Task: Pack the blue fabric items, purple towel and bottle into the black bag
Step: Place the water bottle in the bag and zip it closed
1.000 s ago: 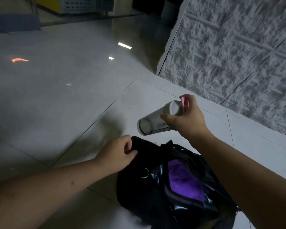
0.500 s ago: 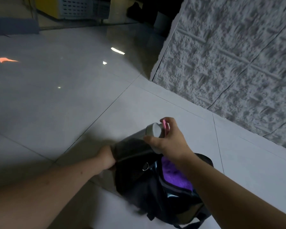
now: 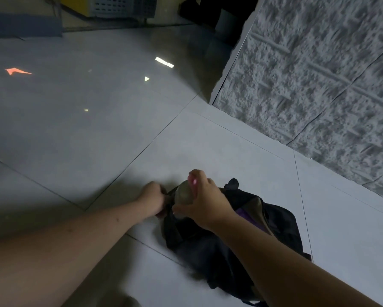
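While left hand (image 3: 151,201) grips bag (image 3: 210,247), right hand (image 3: 205,204) holding bottle (image 3: 183,194)

The bag (image 3: 210,247) is black, with a dull olive-brown lining showing at its open edge. A narrow sliver of purple towel (image 3: 246,212) shows inside that opening. The bottle (image 3: 182,194) has a grey, translucent-looking top with a small pink piece at its tip. The floor tiles (image 3: 97,129) are pale grey and glossy, crossed by thin dark grout lines, with white glints and one orange reflection (image 3: 16,71). The wall panel (image 3: 319,74) is white-grey in a rough raised brick pattern. A crate (image 3: 110,5) at the far edge is yellow and grey.
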Demonstrator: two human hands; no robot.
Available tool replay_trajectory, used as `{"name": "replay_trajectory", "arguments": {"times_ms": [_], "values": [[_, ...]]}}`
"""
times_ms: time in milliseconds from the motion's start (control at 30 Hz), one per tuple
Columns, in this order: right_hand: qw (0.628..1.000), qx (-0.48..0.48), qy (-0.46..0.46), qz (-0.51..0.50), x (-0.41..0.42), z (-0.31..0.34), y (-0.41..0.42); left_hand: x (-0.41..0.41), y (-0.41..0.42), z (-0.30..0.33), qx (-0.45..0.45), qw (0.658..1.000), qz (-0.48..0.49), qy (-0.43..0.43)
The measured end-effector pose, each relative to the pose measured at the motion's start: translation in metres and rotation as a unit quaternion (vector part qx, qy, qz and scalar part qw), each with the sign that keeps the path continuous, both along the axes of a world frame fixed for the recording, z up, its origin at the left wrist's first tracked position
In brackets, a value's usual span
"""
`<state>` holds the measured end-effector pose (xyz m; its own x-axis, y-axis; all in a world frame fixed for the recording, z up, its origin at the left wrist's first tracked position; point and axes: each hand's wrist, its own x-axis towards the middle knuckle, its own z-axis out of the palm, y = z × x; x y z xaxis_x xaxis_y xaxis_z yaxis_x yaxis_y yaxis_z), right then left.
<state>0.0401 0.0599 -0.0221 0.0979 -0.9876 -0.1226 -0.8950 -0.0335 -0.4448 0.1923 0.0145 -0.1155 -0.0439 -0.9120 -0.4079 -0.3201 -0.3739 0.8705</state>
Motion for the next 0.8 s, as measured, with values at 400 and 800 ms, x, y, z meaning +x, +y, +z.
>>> {"name": "replay_trajectory", "arguments": {"times_ms": [400, 800], "values": [[0.975, -0.018, -0.092, -0.203, 0.013, -0.032, -0.02, -0.01, -0.005, 0.002, -0.057, 0.996, -0.038, -0.065], [0.988, 0.039, -0.124, -0.083, -0.005, -0.017, 0.001, 0.015, -0.01, 0.002, -0.092, 0.984, -0.131, -0.084]]}}
